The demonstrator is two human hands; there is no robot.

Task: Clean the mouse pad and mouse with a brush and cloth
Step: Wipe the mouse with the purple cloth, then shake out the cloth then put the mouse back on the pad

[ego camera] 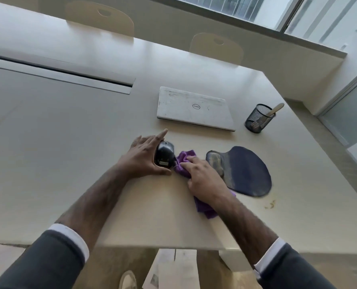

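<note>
Mouse pad [248, 170]: dark blue, raised wrist rest at its left end, pale smears on its surface, lying flat on the bench [69, 142]. Positions below are given from the mouse pad.

- Laptop [194, 109]: white, lid closed, beyond the pad and slightly left.
- Cloth [184, 161]: purple and bunched, just left of the pad, one end trailing toward the bench's near edge.
- Right hand [204, 178]: just left of the pad by the wrist rest. Its fingers are curled round the cloth and press the bunched end against the mouse.
- Left hand [142, 159]: farther left, thumb and fingers wrapped round the mouse, forefinger straight.
- Mouse [164, 153]: black, left of the pad past the cloth and touching it, tipped up with its labelled underside toward the camera.
- Mesh cup [259, 118]: black, upright, beyond the pad.
- Wooden handle [275, 109]: pale, leaning out of the cup.
</note>
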